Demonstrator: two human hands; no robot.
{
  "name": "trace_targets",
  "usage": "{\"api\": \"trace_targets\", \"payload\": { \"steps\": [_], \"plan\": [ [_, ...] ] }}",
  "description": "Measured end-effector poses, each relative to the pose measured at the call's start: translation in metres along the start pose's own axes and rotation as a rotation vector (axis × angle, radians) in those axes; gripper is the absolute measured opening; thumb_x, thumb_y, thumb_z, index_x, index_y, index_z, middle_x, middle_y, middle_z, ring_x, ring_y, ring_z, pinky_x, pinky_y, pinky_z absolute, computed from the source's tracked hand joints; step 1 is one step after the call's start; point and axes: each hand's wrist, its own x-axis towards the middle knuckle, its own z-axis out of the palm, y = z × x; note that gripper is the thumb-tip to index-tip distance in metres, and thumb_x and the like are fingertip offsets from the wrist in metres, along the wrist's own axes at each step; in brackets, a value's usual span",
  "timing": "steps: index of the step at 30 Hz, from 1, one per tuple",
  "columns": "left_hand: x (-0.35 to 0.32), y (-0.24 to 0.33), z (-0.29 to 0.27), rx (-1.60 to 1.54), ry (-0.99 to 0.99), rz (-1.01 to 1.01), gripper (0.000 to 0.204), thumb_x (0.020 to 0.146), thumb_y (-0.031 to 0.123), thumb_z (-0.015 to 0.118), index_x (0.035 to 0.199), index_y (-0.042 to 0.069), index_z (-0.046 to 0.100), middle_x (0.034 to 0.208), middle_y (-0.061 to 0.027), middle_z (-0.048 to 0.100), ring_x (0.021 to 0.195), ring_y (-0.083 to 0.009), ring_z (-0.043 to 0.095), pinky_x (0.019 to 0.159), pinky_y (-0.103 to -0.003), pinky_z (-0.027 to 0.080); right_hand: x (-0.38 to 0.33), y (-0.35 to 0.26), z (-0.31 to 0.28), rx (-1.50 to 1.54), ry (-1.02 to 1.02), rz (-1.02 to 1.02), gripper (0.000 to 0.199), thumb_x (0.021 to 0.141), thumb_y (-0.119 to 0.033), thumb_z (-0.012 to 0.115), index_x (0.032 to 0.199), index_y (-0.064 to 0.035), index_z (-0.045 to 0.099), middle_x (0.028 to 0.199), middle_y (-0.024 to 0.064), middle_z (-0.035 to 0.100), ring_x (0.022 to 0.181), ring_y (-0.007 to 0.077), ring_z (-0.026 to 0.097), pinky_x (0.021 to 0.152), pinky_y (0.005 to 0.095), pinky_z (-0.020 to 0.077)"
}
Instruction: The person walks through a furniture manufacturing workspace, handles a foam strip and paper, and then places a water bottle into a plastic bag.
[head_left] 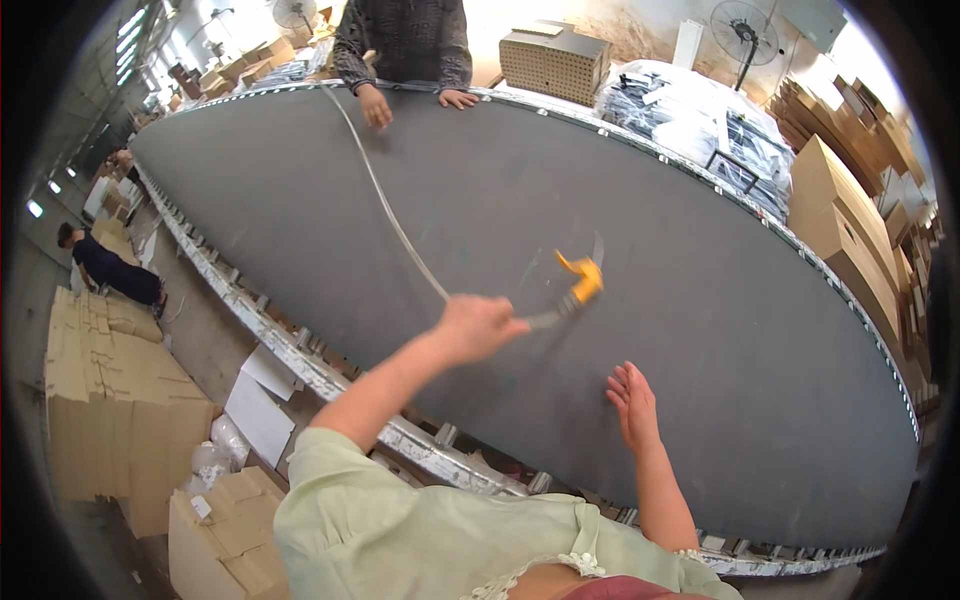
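Note:
My left hand [474, 328] is closed around a pale, thin hose [388, 205] above the dark grey conveyor belt [700, 330]. A yellow air gun [583, 283] with a grey fitting hangs at the end of the hose, just right of that hand. It looks slightly blurred and is apart from my fingers. Farther right and nearer to me, my right hand [632, 400] is held over the belt with its fingers stretched out and nothing in it. From my left hand the hose runs back to the belt's far edge.
Across the belt stands a person [404, 45] with both hands by its far edge. Metal rails [300, 370] border the belt. Stacked flat cardboard [110, 400] and a carton [228, 535] stand at left. Wrapped bundles [700, 120] and boards [850, 225] lie beyond the belt. Another person [110, 265] is far left.

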Motion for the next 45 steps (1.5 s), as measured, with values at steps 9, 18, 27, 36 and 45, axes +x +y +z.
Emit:
{"api": "trace_targets", "payload": {
  "steps": [9,18,27,36,45],
  "plan": [
    [-0.150,0.162,0.007,-0.337,0.094,0.076,0.035,0.078,0.036,0.065,0.059,0.009,0.053,0.050,-0.0046,0.055,0.044,-0.0230,0.055,0.042,-0.032,0.041,-0.083,-0.008,-0.012,0.754,-0.245,0.221,0.071,0.084,-0.053,0.052,0.127,0.0005,0.036,0.118,0.0182,0.049,0.106,0.0303,0.053,0.086,0.0422,0.0465],
    [-0.211,0.143,0.001,-0.158,-0.357,-0.069,0.046,0.074,0.051,0.064,0.066,0.007,0.055,0.060,-0.0095,0.057,0.060,-0.0292,0.057,0.056,-0.036,0.044,-0.147,-0.011,-0.005,0.695,-0.248,0.201,0.035,0.090,-0.045,0.045,0.110,-0.0159,0.045,0.066,0.0063,0.059,0.065,0.0249,0.057,0.074,0.0456,0.0471],
    [-0.268,-0.002,-0.035,0.448,0.102,0.042,0.044,0.074,0.039,0.066,0.052,0.004,0.053,0.057,-0.0145,0.056,0.063,-0.0324,0.057,0.059,-0.043,0.044,-0.227,0.001,0.021,0.681,-0.412,0.176,0.048,0.088,-0.055,0.042,0.111,-0.0152,0.057,0.054,0.0014,0.044,0.067,0.0229,0.053,0.084,0.0437,0.0430],
    [-0.321,0.020,-0.029,0.425,0.091,-0.169,0.040,0.082,0.033,0.059,0.054,0.005,0.058,0.058,-0.0126,0.058,0.059,-0.0333,0.057,0.059,-0.041,0.044,-0.237,-0.001,0.014,0.648,-0.438,0.232,0.046,0.089,-0.055,0.040,0.113,-0.0192,0.057,0.055,0.0021,0.049,0.068,0.0263,0.055,0.083,0.0423,0.0415],
    [-0.313,0.019,-0.033,0.455,0.169,-0.166,0.035,0.084,0.030,0.055,0.058,0.005,0.059,0.062,-0.0135,0.060,0.064,-0.0326,0.057,0.065,-0.042,0.041,-0.233,0.002,0.014,0.710,-0.403,0.270,0.046,0.091,-0.052,0.037,0.122,-0.0188,0.047,0.060,0.0044,0.052,0.078,0.0298,0.058,0.086,0.0434,0.0415]
  ]
}}
